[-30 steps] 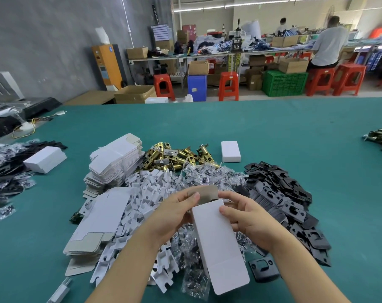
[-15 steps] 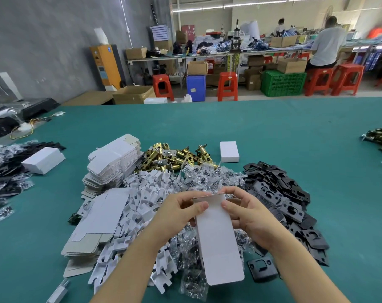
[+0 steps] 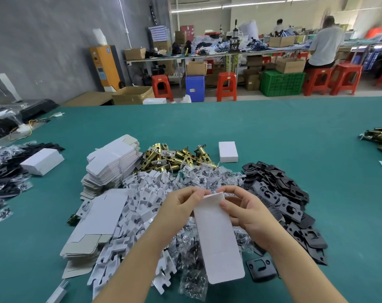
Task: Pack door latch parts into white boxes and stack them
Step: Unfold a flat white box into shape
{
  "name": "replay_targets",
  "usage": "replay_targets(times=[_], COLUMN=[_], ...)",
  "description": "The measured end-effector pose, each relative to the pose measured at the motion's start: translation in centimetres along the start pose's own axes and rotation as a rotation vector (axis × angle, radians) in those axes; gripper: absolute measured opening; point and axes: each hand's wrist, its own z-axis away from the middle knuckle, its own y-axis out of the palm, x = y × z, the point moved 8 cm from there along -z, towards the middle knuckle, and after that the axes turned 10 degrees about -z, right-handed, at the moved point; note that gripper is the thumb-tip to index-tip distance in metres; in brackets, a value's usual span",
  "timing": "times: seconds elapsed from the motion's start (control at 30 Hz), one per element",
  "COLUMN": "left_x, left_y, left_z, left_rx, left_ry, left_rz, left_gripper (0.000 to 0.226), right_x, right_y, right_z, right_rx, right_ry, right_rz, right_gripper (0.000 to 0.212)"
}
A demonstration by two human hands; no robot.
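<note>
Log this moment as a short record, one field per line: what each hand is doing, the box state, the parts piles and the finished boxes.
left hand: pinches far end of white box
right hand: pinches same end
box state: held above the piles, near flap open
parts piles: brass latches, black plates, bagged screws, white inserts
flat boxes: stack at left
finished boxes: one beyond latches

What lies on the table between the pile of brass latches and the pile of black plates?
In the head view, small clear bags of screws lie between the brass latches and the black plates.
</note>
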Motion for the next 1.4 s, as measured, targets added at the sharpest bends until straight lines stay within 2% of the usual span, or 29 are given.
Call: replay_targets(times=[0.17,0.3,0.43,0.6,0.7,0.8,0.87,0.93,1.1,1.4], left_x=[0.4,-0.2,-0.2,0.0,-0.1,-0.1,0.0,0.1,-0.2,0.4], left_y=[-0.3,-0.2,0.3,0.4,0.5,-0.1,-0.6,-0.8,-0.3,-0.1], left_z=[-0.1,0.1,0.0,-0.2,-0.3,-0.2,-0.2,-0.2,-0.1,-0.1], left_rx=[0.016,-0.002,0.008,-0.005,0.009,-0.060,-0.127,-0.167,-0.137,-0.113], left_ry=[0.010,0.089,0.110,0.112,0.107,0.082,0.069,0.060,0.065,0.034], left_rz=[-0.114,-0.255,-0.244,-0.250,-0.259,-0.199,-0.094,-0.029,-0.045,-0.115], left_gripper=[0.021,0.023,0.023,0.018,0.019,0.025,0.021,0.016,0.018,0.022], right_x=[-0.2,-0.4,-0.3,0.1,-0.1,-0.8,-2.4,-3.9,-5.4,-7.7], right_y=[-0.3,-0.5,-0.8,-0.2,-0.2,-0.1,0.1,0.3,0.0,-1.9], right_z=[0.0,-0.1,-0.3,-0.3,-0.4,-0.1,0.4,1.1,1.1,0.7], right_rx=[0.001,-0.032,-0.062,-0.047,-0.081,-0.038,0.016,0.074,0.137,0.079], right_ry=[0.006,-0.011,-0.035,-0.049,-0.036,0.061,0.241,0.391,0.431,0.505], right_rz=[0.014,0.040,0.070,0.225,0.210,0.210,0.099,-0.046,-0.233,-0.197], right_gripper=[0.029,0.024,0.020,0.034,0.049,0.060,0.057,0.066,0.070,0.083])
